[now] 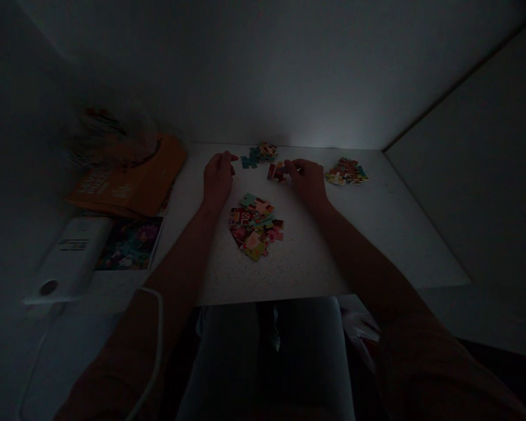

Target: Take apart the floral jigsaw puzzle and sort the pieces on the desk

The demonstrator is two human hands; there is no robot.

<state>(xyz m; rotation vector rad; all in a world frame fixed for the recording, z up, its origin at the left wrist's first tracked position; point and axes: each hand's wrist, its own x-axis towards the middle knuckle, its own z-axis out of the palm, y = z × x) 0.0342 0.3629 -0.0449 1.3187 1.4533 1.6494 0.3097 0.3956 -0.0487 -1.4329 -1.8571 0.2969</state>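
Observation:
Beside a red and orange jigsaw puzzle piece point(272, 172) on the white table, my right hand point(307, 178) is closed in a pinch, its fingertips on the right part of that piece. My left hand point(218, 180) hovers to the left with its fingers curled. A small reddish bit shows at its fingertips, too dim to make out. Between the hands and the wall lie a teal puzzle piece point(248, 162) and a small stack of pieces point(267, 150). Nearer to me is a larger heap of mixed puzzle pieces point(255, 228). Another pile of pieces point(347, 171) lies right of my right hand.
An orange bag point(127, 184) and a clear plastic bag point(109, 131) sit at the left. Near them are a white device point(72, 254) with a cable and a colourful printed sheet point(131, 242). Walls bound the white table point(386, 234) behind and to the right. Light is very dim.

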